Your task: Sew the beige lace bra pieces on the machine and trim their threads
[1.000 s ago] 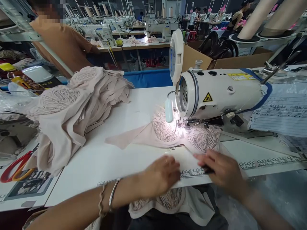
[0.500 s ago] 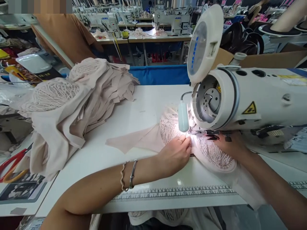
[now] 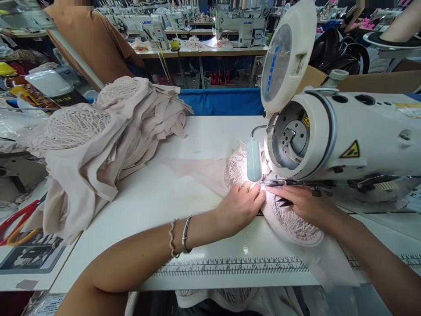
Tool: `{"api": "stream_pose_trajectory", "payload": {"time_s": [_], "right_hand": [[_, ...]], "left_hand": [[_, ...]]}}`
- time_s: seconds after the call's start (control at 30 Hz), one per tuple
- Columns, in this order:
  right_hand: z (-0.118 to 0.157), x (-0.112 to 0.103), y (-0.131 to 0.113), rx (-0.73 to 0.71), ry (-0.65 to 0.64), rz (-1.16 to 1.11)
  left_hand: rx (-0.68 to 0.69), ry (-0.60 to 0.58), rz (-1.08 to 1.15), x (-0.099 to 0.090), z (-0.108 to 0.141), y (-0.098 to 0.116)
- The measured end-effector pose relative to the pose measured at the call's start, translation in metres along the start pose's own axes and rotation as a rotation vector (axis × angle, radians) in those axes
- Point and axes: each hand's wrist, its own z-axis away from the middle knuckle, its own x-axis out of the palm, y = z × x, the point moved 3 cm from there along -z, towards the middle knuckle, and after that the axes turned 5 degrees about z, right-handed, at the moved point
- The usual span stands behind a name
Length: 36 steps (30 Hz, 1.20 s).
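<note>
A pale pink lace piece (image 3: 296, 226) lies across the bed of the white sewing machine (image 3: 371, 136), under its lit needle area. My left hand (image 3: 241, 206) pinches the fabric just left of the needle, fingertips bunched beside the small green lamp (image 3: 253, 160). On the right of the needle, my right hand (image 3: 302, 204) rests on the lace with its index finger stretched toward the needle. Something dark and pointed shows beneath that hand's fingers. Sheer fabric trails leftward over the table.
A heap of beige lace pieces (image 3: 131, 123) covers the table's left side. Orange-handled scissors (image 3: 19, 224) lie at the far left. A printed ruler (image 3: 237, 266) runs along the front edge. Behind are a person in brown (image 3: 88, 44) and other sewing machines.
My right hand has come out from under the machine head, its index finger now reaching toward the needle. The sheer fabric end has shifted right. The whole view has moved slightly.
</note>
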Motion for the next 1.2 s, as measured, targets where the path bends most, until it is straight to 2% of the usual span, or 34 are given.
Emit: {"api": "stream_pose_trajectory", "payload": {"time_s": [0.33, 0.63, 0.87, 1.07, 1.2], "right_hand": [[-0.001, -0.007, -0.021, -0.005, -0.011, 0.137], [-0.002, -0.009, -0.029, -0.029, 0.105, 0.176], [-0.001, -0.001, -0.028, 0.031, 0.110, 0.134], [-0.002, -0.005, -0.028, 0.081, 0.042, 0.037], [-0.001, -0.007, -0.029, 0.081, 0.075, 0.010]], "left_hand": [[0.007, 0.002, 0.054, -0.002, -0.005, -0.020], [0.037, 0.025, 0.109, 0.000, -0.008, -0.030], [0.043, 0.003, 0.184, -0.004, -0.010, -0.036], [0.033, 0.007, 0.191, -0.007, -0.012, -0.037], [0.022, -0.031, 0.173, -0.006, -0.012, -0.037]]}}
